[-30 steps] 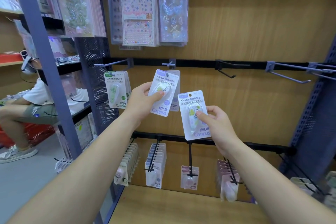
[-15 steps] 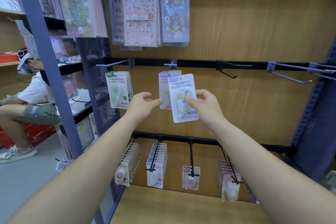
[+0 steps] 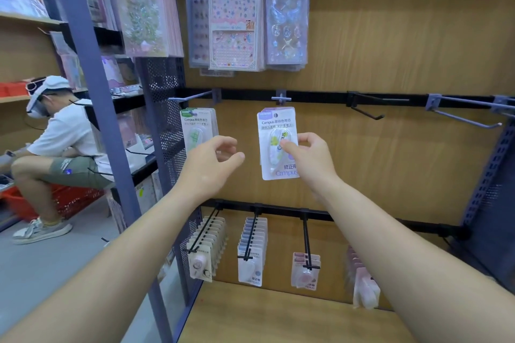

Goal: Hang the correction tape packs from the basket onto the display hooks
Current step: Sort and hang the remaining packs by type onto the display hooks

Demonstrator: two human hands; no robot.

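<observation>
Below and left of the middle display hook (image 3: 281, 98), the left hand (image 3: 211, 164) hovers, fingers loosely curled and holding nothing. Directly under that hook is the upright correction tape pack (image 3: 274, 147) — pinched at its right side by the right hand (image 3: 310, 160).

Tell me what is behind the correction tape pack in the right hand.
Behind the pack, pinched by the right hand, edges of more packs peek out along its top, under the grey hook. Their number and fronts are covered.
</observation>
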